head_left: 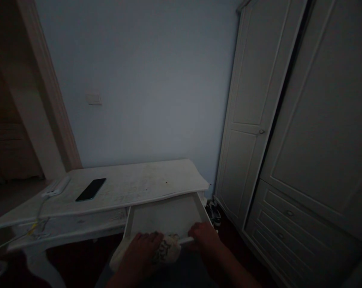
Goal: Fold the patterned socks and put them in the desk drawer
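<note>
A pulled-out white drawer [169, 216] juts from the white table [133, 180] toward me, its inside pale and bare. At its front left, my left hand [143, 250] is closed on a whitish cloth [167, 250] with a dark print, bunched over the drawer's front edge. My right hand [203, 236] is closed around the right end of the drawer front, fingers curled over its top edge. The thumbs are hard to make out in the dim light.
A dark phone [91, 189] and a white power strip [56, 187] with a cable lie on the left of the tabletop. A tall wardrobe [249, 120] stands at right. Shoes [213, 213] are on the floor between wardrobe and table. A light switch [93, 99] is on the wall.
</note>
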### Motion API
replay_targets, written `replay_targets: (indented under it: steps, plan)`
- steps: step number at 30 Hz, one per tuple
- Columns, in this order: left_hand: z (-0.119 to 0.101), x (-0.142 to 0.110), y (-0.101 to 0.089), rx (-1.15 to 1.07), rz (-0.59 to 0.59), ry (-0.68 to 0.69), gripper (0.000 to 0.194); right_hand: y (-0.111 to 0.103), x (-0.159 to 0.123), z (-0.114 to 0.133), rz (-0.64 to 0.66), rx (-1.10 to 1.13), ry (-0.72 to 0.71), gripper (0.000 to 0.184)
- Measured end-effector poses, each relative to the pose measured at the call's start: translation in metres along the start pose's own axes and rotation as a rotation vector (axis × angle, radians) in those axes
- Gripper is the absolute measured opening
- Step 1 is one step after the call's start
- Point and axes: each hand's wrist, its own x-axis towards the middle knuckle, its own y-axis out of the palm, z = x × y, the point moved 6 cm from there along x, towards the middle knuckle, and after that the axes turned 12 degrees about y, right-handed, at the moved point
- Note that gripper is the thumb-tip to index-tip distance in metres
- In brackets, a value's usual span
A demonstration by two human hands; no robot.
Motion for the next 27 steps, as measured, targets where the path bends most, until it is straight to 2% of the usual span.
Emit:
replay_targets:
  steps: [4,6,9,11,15,19,22,25,27]
  plan:
    - [0.015,-0.009,0.016,0.015,-0.014,-0.001,0.075,0.005,0.004,-0.001,0.000,-0.017,-0.002,0.043]
    - [0.028,-0.020,0.020,-0.008,-0.103,0.019,0.069,0.010,0.006,-0.002,-0.005,-0.017,-0.008,0.043]
    - [0.049,-0.038,0.017,-0.048,-0.327,0.025,0.054,0.013,0.008,-0.004,-0.023,-0.002,-0.014,0.042]
    - [0.054,-0.044,0.017,-0.049,-0.367,0.005,0.059,0.011,0.007,-0.004,-0.039,0.016,-0.013,0.041]
    - [0.035,-0.036,0.029,0.020,-0.202,-0.030,0.087,0.006,0.002,-0.004,-0.026,0.031,0.007,0.041]
    - [0.015,-0.017,0.028,0.039,-0.054,-0.081,0.099,0.006,0.001,-0.005,-0.017,0.031,0.026,0.042]
    - [0.017,-0.002,0.013,0.038,0.034,-0.103,0.089,0.007,0.001,-0.005,-0.032,0.042,0.034,0.044]
    - [0.017,0.008,-0.004,-0.001,0.044,-0.051,0.072,0.007,0.001,-0.006,-0.031,0.045,0.039,0.043]
    - [0.015,0.009,-0.006,-0.028,0.052,-0.035,0.063,0.006,0.000,-0.005,-0.038,0.052,0.027,0.042]
